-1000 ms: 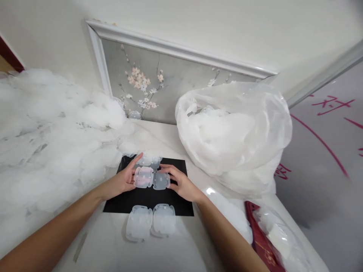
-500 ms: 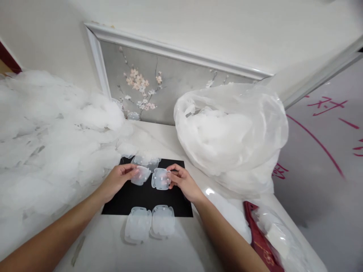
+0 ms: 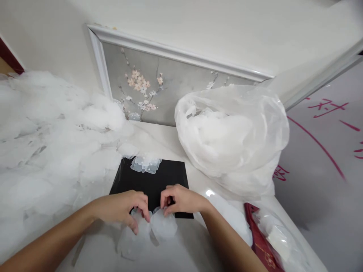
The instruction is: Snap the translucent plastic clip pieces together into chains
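My left hand is over the left translucent piece at the near edge of the black mat; its thumb and fingers are apart, with nothing gripped between them. My right hand has its fingers curled, thumb and fingertips at the top edge of the right translucent piece, which is blurred. Whether the right fingertips pinch that piece is hard to make out. More translucent pieces overlap at the mat's far edge.
A big heap of white translucent pieces covers the left side. At the back right stands an open clear bag with white contents. A red object and a small clear bag lie at the right, beside a marked whiteboard.
Both hands have moved nearer to me, from above the mat to the two near pieces. The two pieces held before are no longer above the mat. The near pieces look shifted and blurred.
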`<state>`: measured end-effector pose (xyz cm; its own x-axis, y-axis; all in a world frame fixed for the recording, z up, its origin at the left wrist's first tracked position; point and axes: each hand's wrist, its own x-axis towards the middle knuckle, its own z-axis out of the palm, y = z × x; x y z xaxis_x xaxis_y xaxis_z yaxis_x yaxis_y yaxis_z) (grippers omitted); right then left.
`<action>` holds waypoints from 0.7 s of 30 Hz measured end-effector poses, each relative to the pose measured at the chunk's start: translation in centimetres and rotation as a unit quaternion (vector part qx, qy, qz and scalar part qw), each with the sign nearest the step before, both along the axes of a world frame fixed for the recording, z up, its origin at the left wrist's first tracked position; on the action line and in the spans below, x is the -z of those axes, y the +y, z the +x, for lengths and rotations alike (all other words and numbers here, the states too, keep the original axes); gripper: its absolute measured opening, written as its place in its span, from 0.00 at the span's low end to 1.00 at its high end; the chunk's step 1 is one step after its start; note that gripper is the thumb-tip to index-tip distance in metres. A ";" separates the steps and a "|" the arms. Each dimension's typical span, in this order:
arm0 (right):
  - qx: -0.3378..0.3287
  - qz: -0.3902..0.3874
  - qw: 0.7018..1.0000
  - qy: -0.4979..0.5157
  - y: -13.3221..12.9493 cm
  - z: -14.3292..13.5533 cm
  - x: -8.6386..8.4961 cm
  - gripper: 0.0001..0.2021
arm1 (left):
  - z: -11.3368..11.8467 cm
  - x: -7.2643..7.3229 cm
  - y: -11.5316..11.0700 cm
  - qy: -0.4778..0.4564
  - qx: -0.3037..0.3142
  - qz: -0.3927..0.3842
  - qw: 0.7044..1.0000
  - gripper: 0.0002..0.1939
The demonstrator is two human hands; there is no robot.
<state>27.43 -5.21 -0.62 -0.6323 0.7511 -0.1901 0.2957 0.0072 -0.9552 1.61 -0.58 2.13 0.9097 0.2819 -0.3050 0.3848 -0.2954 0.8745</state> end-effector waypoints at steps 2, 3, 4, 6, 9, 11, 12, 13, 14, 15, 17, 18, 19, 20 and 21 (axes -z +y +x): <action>0.040 0.076 0.996 -0.017 0.3 -0.4 -0.6 0.10 | 0.4 0.2 0.3 -0.023 -0.043 0.058 0.997 0.07; 0.077 0.101 0.992 -0.024 0.6 -0.6 -0.7 0.08 | 0.6 0.4 0.7 -0.032 -0.090 0.085 0.992 0.07; 0.121 0.125 0.984 -0.034 1.1 -0.8 -0.7 0.07 | 0.8 0.6 1.2 -0.038 -0.147 0.122 0.981 0.07; 0.208 0.179 0.960 -0.064 2.4 -1.2 -0.3 0.03 | 1.2 1.2 2.5 -0.034 -0.249 0.237 0.938 0.08; 0.286 0.210 0.930 -0.099 4.7 -2.2 1.0 0.07 | 1.9 2.2 4.6 0.006 -0.272 0.390 0.879 0.14; 0.300 0.216 0.924 -0.101 5.9 -3.0 1.8 0.11 | 2.2 2.8 5.7 0.028 -0.252 0.425 0.869 0.14; 0.293 0.230 0.923 -0.095 6.2 -3.3 2.1 0.13 | 2.3 3.0 6.1 0.033 -0.246 0.430 0.868 0.13; 0.277 0.252 0.923 -0.088 6.5 -3.6 2.4 0.15 | 2.4 3.1 6.5 0.034 -0.243 0.434 0.867 0.12; 0.258 0.279 0.922 -0.081 6.6 -3.9 2.5 0.18 | 2.4 3.2 6.7 0.036 -0.240 0.440 0.865 0.11; 0.239 0.305 0.919 -0.077 6.6 -4.0 2.7 0.21 | 2.4 3.1 6.9 0.035 -0.239 0.448 0.861 0.10; 0.213 0.346 0.910 -0.078 6.2 -3.9 2.8 0.25 | 2.1 2.7 6.8 0.032 -0.242 0.465 0.851 0.10; 0.207 0.358 0.907 -0.082 5.8 -3.7 2.9 0.24 | 1.9 2.4 6.5 0.029 -0.246 0.473 0.845 0.11; 0.204 0.367 0.903 -0.087 5.4 -3.3 3.0 0.22 | 1.6 2.1 6.1 0.025 -0.246 0.484 0.840 0.12; 0.204 0.373 0.900 -0.091 4.8 -2.9 3.1 0.18 | 1.2 1.9 5.6 0.018 -0.235 0.499 0.834 0.12; 0.205 0.379 0.898 -0.096 4.3 -2.5 3.2 0.15 | 0.8 1.7 4.9 0.007 -0.213 0.515 0.830 0.13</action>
